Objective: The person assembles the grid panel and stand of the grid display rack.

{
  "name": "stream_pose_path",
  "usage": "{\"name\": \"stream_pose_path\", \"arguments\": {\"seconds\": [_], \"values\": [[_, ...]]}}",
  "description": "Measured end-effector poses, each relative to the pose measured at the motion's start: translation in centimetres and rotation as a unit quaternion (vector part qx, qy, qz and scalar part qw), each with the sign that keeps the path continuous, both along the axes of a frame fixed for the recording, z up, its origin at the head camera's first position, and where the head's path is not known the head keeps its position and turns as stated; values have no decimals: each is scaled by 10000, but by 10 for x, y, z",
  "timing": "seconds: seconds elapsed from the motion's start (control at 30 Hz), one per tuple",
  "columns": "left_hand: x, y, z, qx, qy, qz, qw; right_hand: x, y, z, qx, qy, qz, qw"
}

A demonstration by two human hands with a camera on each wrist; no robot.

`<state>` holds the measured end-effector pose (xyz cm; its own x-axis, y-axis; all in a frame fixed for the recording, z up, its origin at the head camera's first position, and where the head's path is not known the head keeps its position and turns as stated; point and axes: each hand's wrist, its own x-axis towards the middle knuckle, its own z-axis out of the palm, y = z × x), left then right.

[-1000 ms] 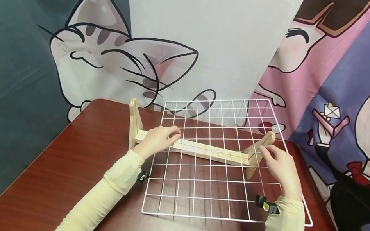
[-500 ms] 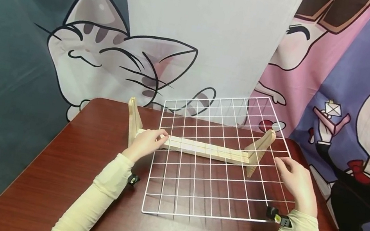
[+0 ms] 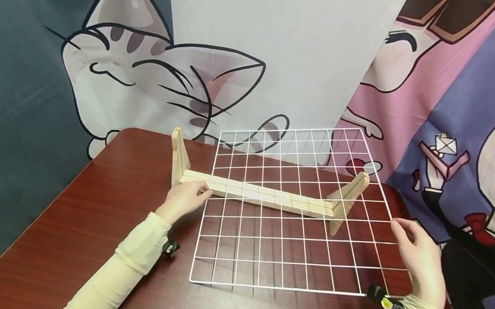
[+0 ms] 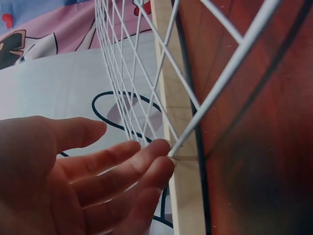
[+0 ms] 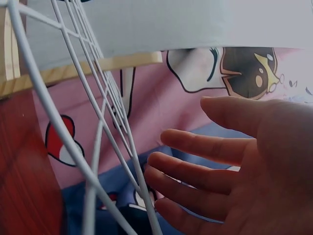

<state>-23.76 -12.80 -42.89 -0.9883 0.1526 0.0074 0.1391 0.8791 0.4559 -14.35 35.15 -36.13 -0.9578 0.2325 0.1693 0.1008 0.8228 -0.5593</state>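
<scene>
A white wire grid panel (image 3: 281, 288) (image 4: 240, 48) leans over a pale wooden stand, its far edge raised. The stand has a long crossbar (image 3: 228, 189), a left upright (image 3: 178, 160) and a right upright (image 3: 357, 187). At the panel's left edge is my left hand (image 3: 184, 199) (image 4: 107, 181), its loosely bent fingertips touching the edge wire and its thumb apart. My right hand (image 3: 420, 258) (image 5: 230, 166) lies just outside the right edge, thumb and fingers spread and relaxed. The right wrist view shows nothing in its grasp.
The stand and grid are on a reddish-brown wooden table (image 3: 90, 227). Behind it hangs a cloth backdrop (image 3: 274, 31) with cartoon figures. A small camera is strapped to each wrist.
Both hands have moved outward and nearer the person: the left to the panel's left edge, the right from above the mesh to beside its right edge. Grid and stand have stayed put.
</scene>
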Motion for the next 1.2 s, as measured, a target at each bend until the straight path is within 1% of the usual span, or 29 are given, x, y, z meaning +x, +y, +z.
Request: {"name": "stream_pose_path", "arguments": {"seconds": [0.1,0.2,0.3,0.4,0.57,0.73,0.83,0.97,1.03,1.13,1.2], "values": [[4,-4,-3,-39,-211,86,9997,5,2,1,72,-74,-48,9999],[8,-7,-7,-40,-331,130,9994,8,4,3,26,-172,-21,9998],[11,-10,-11,-18,-396,79,9992,10,7,3,-10,-298,3,9996],[12,-10,-15,105,-558,-41,9984,12,13,2,-9,-450,94,9989],[13,-11,-23,440,-917,-186,9946,15,21,-5,126,-676,329,9971],[15,-12,-27,624,-1123,-289,9913,17,25,-13,181,-1028,415,9937],[18,-11,-28,727,-1253,-339,9889,17,25,-18,84,-1224,398,9916],[25,-9,-28,870,-1515,-451,9836,15,22,-25,-128,-1167,443,9921],[29,-9,-28,924,-1643,-524,9807,14,20,-29,-273,-1036,534,9928],[34,-8,-28,1172,-1866,-587,9737,16,18,-33,-367,-923,575,9934],[36,-8,-29,1432,-1986,-648,9674,17,16,-35,-383,-846,513,9944]]}}
